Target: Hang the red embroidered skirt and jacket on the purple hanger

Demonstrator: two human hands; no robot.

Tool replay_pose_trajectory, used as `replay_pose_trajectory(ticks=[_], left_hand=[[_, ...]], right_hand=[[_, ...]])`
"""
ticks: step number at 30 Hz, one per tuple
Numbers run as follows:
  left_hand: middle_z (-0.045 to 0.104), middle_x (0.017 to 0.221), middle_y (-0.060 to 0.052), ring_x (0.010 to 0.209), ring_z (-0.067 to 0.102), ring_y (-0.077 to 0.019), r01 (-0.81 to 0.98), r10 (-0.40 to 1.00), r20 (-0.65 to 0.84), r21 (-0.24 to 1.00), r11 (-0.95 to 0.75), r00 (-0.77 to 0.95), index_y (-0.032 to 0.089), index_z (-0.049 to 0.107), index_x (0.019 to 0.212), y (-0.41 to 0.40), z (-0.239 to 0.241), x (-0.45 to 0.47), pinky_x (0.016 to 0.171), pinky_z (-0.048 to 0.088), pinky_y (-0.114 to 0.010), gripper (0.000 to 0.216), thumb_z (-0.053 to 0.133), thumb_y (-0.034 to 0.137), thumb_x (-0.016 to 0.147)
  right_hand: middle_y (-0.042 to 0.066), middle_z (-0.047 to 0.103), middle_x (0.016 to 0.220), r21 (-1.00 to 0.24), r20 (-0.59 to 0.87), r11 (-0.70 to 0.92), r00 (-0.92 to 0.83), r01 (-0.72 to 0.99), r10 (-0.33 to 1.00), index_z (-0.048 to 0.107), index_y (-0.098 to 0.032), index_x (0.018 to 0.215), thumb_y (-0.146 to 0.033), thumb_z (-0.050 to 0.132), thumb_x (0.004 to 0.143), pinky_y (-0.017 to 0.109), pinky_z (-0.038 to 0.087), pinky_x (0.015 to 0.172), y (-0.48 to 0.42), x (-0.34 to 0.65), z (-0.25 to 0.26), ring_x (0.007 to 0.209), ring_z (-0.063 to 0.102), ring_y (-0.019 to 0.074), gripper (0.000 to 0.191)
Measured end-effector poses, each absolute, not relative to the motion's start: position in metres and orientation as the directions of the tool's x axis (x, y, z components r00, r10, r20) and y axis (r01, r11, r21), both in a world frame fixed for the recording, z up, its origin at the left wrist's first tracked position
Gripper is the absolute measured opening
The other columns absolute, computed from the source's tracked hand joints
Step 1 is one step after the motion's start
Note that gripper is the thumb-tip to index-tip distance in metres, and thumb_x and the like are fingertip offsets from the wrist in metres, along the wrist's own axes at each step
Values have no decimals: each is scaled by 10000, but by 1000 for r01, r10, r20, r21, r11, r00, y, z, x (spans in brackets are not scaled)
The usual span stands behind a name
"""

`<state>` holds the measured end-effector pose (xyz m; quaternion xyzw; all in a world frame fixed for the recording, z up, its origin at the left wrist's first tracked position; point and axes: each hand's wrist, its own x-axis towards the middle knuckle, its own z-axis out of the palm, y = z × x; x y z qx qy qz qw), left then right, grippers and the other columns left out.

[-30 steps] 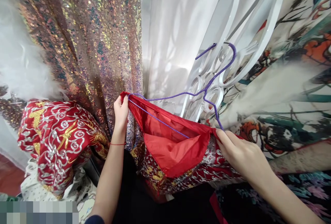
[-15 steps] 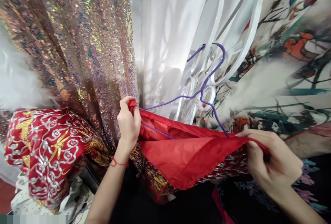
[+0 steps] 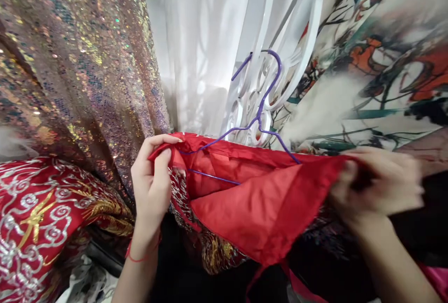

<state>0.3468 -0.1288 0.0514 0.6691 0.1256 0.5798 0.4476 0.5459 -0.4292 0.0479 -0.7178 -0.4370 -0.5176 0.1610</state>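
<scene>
Your left hand (image 3: 152,186) pinches the red satin-lined embroidered garment (image 3: 266,200) at 9 o'clock; your blurred right hand (image 3: 381,184) grips its 3 o'clock edge. The thin purple wire hanger (image 3: 261,107) sits inside. No writing legible.

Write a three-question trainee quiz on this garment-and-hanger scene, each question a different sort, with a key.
1. True or false: the thin purple wire hanger sits partly inside the red satin-lined garment.
2. Which hand pinches the garment's edge beside the sequinned iridescent fabric: A left hand, B right hand?
3. Fill in: the embroidered red cloth with silver and gold swirls lies at the lower ____.

Key: 1 true; 2 A; 3 left.
</scene>
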Motion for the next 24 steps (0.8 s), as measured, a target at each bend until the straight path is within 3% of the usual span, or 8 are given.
replay_pose_trajectory(ticks=[1,4,7,11,14,17,21,24], left_hand=[[685,905,-14,714,606,-120,-321,697,629,777,-542,344,216,707,942,-121,48,348,658,509,-209,166,551,212,887],[631,732,13,531,521,-105,-242,717,526,850,-469,457,216,666,929,-101,35,352,503,421,-201,123,610,260,829],[604,649,31,479,492,-101,-171,725,531,841,-513,439,213,633,866,-91,30,349,466,364,-200,144,695,271,750],[528,575,76,419,332,-61,17,677,640,722,-692,365,207,583,783,-87,40,343,469,279,-204,149,724,226,740],[392,549,85,453,281,-58,1,660,676,698,-716,328,203,451,668,-85,50,346,488,258,-201,272,695,226,786],[302,559,83,454,268,-60,-267,726,591,806,-528,351,213,344,660,-87,53,352,453,248,-188,369,669,277,824],[348,519,109,355,270,-65,-523,788,379,848,-86,485,240,453,812,-95,48,357,378,247,-195,233,672,319,823],[453,524,88,383,405,-93,-463,667,424,876,-131,613,233,577,954,-98,46,355,460,397,-218,176,635,364,853]], right_hand=[[142,722,952,309,904,-563,-53,767,424,569,-214,1188,-180,539,901,422,501,737,-416,539,51,837,693,278,290],[72,764,1023,626,718,-371,-323,686,616,604,-249,1116,-150,566,891,398,479,865,-383,523,48,916,692,204,248],[38,776,1061,738,551,-215,-386,640,740,661,-247,1044,-113,566,916,392,430,952,-364,513,36,1006,662,166,208],[17,764,929,701,518,-85,-423,708,744,682,-225,909,-79,615,896,366,446,925,-352,505,35,941,658,158,161],[-21,669,695,653,566,-80,-416,753,712,667,-215,823,-61,559,918,283,456,732,-343,498,46,691,593,113,211],[-34,580,600,579,679,-202,-330,790,656,675,-190,837,-64,541,934,251,376,588,-333,491,55,569,485,91,208],[-11,585,615,508,757,-330,-230,796,611,689,-145,875,-115,586,944,261,345,598,-315,489,56,607,476,119,127],[13,614,665,495,737,-310,-203,812,644,696,-113,913,-241,588,980,271,348,630,-295,491,50,659,503,139,180]])
